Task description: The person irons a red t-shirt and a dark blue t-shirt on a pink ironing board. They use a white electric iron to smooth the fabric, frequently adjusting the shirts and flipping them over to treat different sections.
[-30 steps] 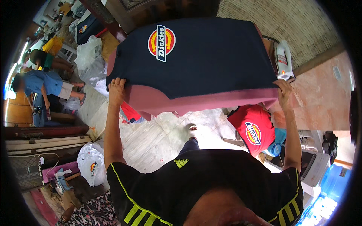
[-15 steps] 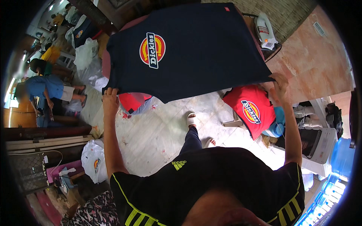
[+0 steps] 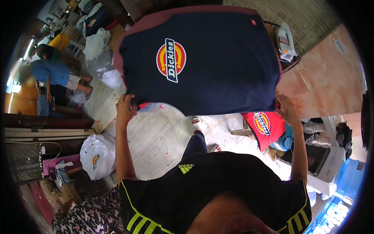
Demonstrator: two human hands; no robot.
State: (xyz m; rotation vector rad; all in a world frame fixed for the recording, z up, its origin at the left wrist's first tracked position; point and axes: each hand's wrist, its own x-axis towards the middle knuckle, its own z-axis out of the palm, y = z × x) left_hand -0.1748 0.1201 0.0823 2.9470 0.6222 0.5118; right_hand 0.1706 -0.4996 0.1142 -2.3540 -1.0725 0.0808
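An iron (image 3: 285, 41) stands at two o'clock on the pink padded board (image 3: 156, 21). A red shirt (image 3: 265, 126) lies at four o'clock. White bags (image 3: 97, 155) sit at eight o'clock, more bags (image 3: 97, 46) at ten. A person in a blue top (image 3: 50, 72) bends at nine o'clock. A blue container (image 3: 350, 175) stands far right.

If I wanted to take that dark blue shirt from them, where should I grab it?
Probably the two lower corners of the navy shirt, coming from either side. It is spread flat in front of the person, and the left hand and right hand already pinch those corners, which seems to keep the cloth taut.
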